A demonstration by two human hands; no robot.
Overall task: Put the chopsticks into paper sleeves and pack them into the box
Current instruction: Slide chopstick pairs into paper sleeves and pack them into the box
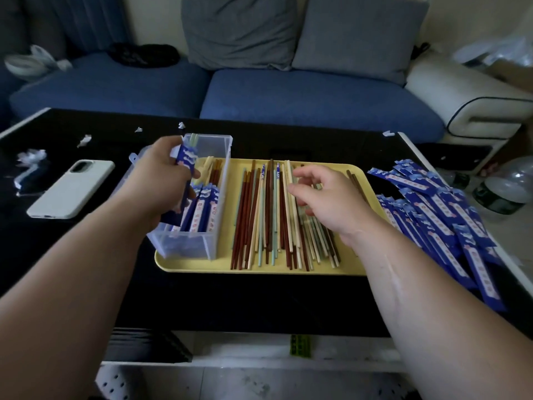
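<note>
Chopsticks point(268, 215), loose, brown, cream & pale green, lie near-to-far on a yellow tray point(259, 271) mid-table; head view: clear box point(202, 246) sits on the tray's left part w/ sleeved pairs point(206, 206) stacked inside; left hand point(161, 180) grips one sleeved pair point(187, 158) over the box, sleeve blue, pale green tips poking out the far end; right hand point(328, 197) is over the loose pile, fingers loosely curled, tips down among the sticks; can't tell if it pinches any; heap of empty blue sleeves point(438, 215) lies right of the tray on the black table point(230, 301); white phone point(70, 189) on the left; paper scraps point(31, 157) just beyond it.
</note>
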